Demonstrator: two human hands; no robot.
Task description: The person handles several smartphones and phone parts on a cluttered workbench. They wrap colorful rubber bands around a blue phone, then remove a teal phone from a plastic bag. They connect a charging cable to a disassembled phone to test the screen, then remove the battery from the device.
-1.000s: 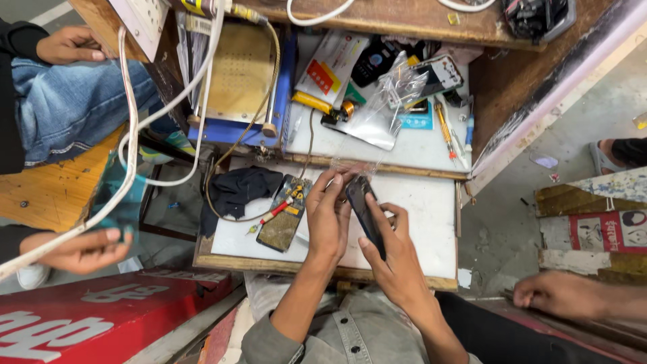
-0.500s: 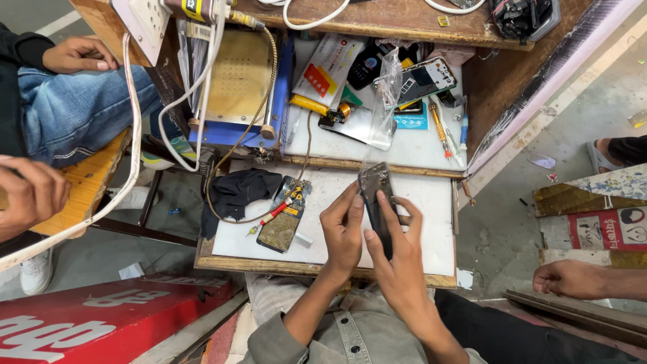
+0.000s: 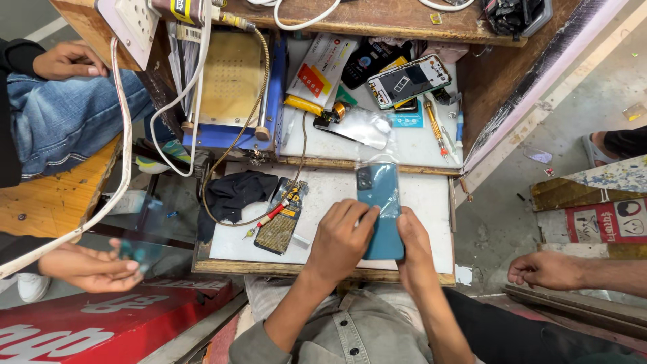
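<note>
Hands meet at the middle of the frame over a white mat (image 3: pixel 431 222) on a wooden tray, and both hold a teal phone (image 3: pixel 381 212) that lies back-up, its camera end toward the top of the picture. The left hand (image 3: pixel 342 239) comes up from the lower middle, palm down, fingers curled narrowly over the phone's left edge and lower back. The right hand (image 3: pixel 412 246) grips the right edge from just beside it, thumb along the side, fingers mostly hidden beneath. Clear film (image 3: pixel 387 195) covers part of the phone's back. Bare mat lies to the right of the phone as far as the tray's right rim; to the left the room is tighter, with a gold-meshed phone (image 3: pixel 280 222) and a red-handled tool (image 3: pixel 273 216) near, and a black cloth (image 3: pixel 236 192) beyond them toward the left edge. The tray's near edge runs just under both wrists. Above, on a second white surface, lie a phone with its back open (image 3: pixel 409 81) and packets. Other people's hands show at the far left (image 3: pixel 87 266) and lower right (image 3: pixel 546 269), well apart from the phone.
</note>
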